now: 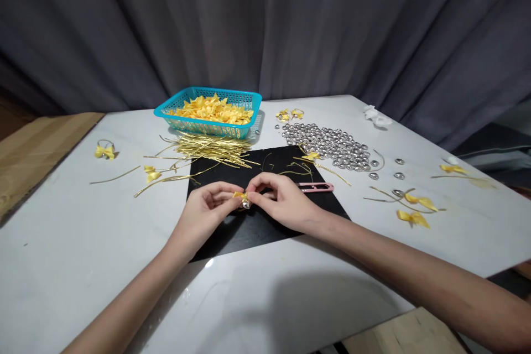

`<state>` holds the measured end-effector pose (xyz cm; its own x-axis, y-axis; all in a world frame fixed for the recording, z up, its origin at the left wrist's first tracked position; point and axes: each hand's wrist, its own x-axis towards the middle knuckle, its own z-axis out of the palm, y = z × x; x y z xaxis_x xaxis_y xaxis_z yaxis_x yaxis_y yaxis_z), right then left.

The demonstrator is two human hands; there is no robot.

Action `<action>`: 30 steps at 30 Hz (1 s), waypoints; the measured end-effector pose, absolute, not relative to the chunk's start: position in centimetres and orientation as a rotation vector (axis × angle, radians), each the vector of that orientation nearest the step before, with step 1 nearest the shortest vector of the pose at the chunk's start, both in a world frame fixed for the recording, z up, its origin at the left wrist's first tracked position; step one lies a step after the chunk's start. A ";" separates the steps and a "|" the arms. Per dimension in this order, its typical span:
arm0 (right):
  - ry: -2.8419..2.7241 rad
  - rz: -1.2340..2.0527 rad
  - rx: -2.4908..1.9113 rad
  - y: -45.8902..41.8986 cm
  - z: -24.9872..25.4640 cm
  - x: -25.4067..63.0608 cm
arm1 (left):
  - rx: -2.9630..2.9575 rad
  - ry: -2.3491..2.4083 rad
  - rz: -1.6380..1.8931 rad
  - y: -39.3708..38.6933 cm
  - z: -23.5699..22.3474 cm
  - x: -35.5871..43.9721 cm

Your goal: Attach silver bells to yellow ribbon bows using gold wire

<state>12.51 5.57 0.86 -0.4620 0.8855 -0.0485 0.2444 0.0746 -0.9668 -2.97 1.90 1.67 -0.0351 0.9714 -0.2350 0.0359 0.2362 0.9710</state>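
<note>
My left hand (209, 204) and my right hand (280, 199) meet over a black mat (265, 227) at the table's middle. Together they pinch a small yellow ribbon bow (239, 195) with a little silver bell (246, 204) hanging under it. Both hands have their fingers curled closed around this piece. Pink thread snips (317, 187) lie on the mat just right of my right hand. Gold twist wires (207, 149) are heaped behind the mat.
A turquoise basket (244, 100) full of yellow bows stands at the back. A pile of silver bells (332, 146) lies back right. Finished bows (415, 210) and a bow (104, 151) lie scattered on the white table (62, 243). Grey curtain behind.
</note>
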 end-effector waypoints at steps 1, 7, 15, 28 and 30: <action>-1.765 1.403 -1.121 5.5 0.9 12.5 | 1.041 1.355 1.030 1.9 1.7 -2.9; -1.664 1.542 -1.114 5.7 1.2 12.7 | 0.960 1.273 0.982 2.0 1.4 -3.0; -1.948 1.401 -0.976 6.5 2.5 13.9 | 0.724 1.345 1.146 2.4 0.6 -4.0; -1.836 1.343 -1.045 5.1 -0.1 12.4 | 0.926 1.322 1.033 1.7 0.9 -2.7; -1.710 1.527 -1.069 5.2 0.3 12.4 | 0.943 1.336 1.012 1.8 0.9 -2.8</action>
<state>12.38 5.17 0.26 -0.4932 0.8666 -0.0754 0.1727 0.0126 -0.9849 -2.80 1.80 0.92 -0.0219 0.9521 -0.3051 -0.0361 0.3042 0.9519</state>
